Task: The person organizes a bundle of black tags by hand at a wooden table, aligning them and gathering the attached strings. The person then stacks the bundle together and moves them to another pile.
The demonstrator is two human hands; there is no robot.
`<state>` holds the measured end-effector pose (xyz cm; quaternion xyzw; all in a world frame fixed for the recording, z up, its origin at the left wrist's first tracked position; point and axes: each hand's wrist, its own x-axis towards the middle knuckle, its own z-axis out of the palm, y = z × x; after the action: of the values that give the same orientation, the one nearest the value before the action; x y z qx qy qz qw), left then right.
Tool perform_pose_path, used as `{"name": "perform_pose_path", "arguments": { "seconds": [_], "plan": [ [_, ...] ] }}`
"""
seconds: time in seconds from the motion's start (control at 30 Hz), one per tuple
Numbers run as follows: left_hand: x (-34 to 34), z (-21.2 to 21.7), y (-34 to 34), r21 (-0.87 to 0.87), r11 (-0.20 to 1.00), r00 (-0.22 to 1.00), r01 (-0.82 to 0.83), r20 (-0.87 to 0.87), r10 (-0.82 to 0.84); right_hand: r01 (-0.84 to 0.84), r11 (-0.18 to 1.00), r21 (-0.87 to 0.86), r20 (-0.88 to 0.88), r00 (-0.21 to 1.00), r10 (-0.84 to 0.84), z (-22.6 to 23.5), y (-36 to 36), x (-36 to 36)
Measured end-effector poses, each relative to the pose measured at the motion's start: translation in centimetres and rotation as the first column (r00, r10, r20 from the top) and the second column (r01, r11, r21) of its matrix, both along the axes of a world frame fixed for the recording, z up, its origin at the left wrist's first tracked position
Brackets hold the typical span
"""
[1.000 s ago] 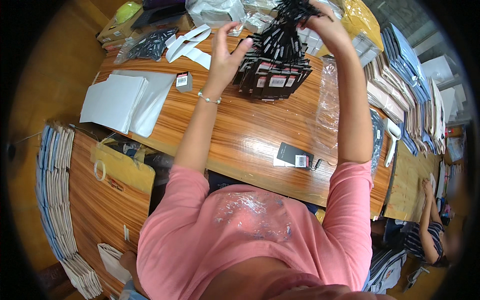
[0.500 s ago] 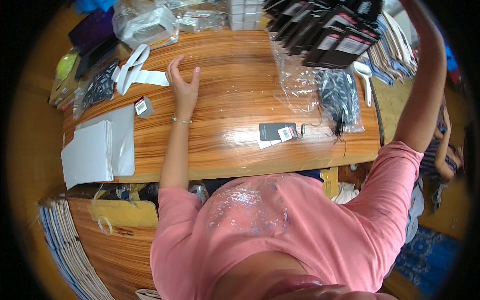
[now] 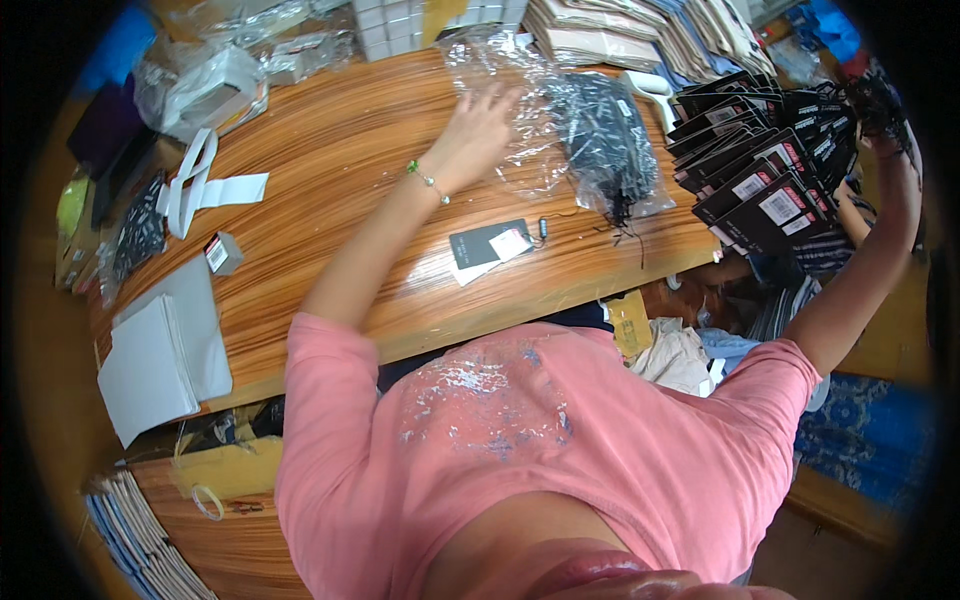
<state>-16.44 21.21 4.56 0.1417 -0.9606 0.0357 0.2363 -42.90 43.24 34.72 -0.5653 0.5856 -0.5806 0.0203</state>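
A bunch of black hang tags [image 3: 775, 190] with white and pink labels dangles beyond the table's right edge. My right hand [image 3: 895, 140], partly hidden by dark strings, is closed on the cords at the bunch's upper end. On the table, my left hand [image 3: 478, 138] has its fingers stretched out, slightly blurred, at a clear plastic bag [image 3: 535, 150]; whether they touch the film I cannot tell. Beside it, a clear bag of black tag strings [image 3: 610, 135] spills loose cords toward the table edge. A single dark hang tag [image 3: 485, 245] with a white label and cord lies nearer me.
A white-handled tool [image 3: 652, 92] rests by the string bag. Folded garments [image 3: 600, 35] and white boxes [image 3: 395, 25] line the back. To the left are white ribbon [image 3: 225, 190], a small grey box [image 3: 224, 253] and white sheets [image 3: 150, 360]. Another person's arm [image 3: 853, 215] shows behind the tags.
My left hand has moved right across the table to the clear plastic bag. My right hand has carried the hang tags outward past the table's right edge. The view has shifted too.
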Motion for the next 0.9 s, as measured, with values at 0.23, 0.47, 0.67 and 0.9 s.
{"name": "perform_pose_path", "arguments": {
  "seconds": [0.23,0.47,0.67,0.9],
  "plan": [
    [-1.9,0.4,-3.6,0.320,0.947,1.000,-0.024,-0.002,0.026,0.086,0.991,-0.106,0.053,0.995,-0.080,-1.6,4.1,-2.8],
    [2.0,5.7,-6.2,0.660,0.741,0.883,0.119,-0.412,0.226,0.056,0.976,-0.211,0.102,0.994,-0.035,-3.4,3.7,-3.8],
    [9.7,8.7,-5.7,0.678,0.666,0.713,0.313,-0.630,0.307,0.034,0.978,-0.207,-0.038,0.998,-0.042,-4.7,0.4,-4.5],
    [17.2,6.3,-8.8,0.575,0.779,0.773,-0.251,-0.365,0.519,-0.224,0.947,-0.229,0.186,0.945,0.269,-7.0,-7.8,0.4]
  ]
}}
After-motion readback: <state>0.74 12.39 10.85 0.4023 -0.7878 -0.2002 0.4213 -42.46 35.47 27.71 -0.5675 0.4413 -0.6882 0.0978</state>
